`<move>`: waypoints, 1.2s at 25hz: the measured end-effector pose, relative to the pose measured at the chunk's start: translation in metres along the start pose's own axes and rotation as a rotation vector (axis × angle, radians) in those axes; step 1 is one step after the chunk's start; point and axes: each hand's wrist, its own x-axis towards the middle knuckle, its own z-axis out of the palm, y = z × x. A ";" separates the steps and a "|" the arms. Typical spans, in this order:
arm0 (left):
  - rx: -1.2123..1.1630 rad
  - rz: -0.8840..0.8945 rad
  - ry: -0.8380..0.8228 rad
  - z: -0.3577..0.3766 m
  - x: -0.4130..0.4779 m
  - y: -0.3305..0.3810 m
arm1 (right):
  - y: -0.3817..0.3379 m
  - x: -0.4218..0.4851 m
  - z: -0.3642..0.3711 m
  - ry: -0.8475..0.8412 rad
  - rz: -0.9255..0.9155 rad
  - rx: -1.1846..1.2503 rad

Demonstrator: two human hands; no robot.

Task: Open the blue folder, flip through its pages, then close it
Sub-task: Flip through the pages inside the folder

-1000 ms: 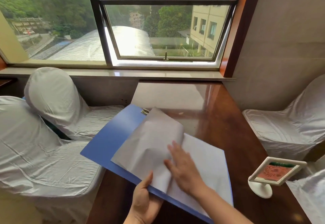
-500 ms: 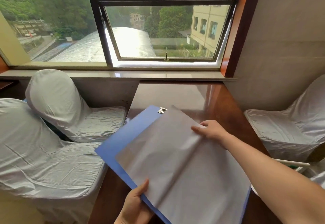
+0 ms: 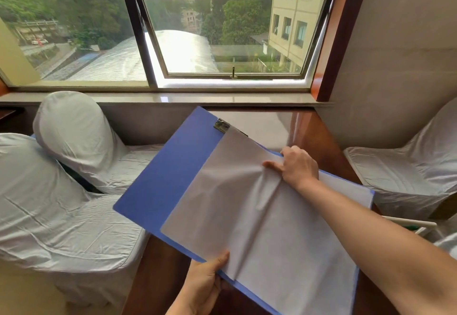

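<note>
Brown table (image 3: 319, 136) under window (image 3: 232, 35). White-covered chairs: two left (image 3: 74, 136) (image 3: 49, 215), one right (image 3: 408, 166). White stand (image 3: 410, 223) partly visible at right edge.

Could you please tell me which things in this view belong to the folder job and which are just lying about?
Part of the job:
- blue folder, open
- its pages
- metal clip
- left hand, gripping the near edge
- right hand, pinching a page

Just there:
- covered chairs
- wooden table
- window
</note>
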 end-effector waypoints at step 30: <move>-0.375 0.102 0.070 -0.005 0.006 0.024 | 0.022 -0.153 0.012 -0.064 0.343 1.181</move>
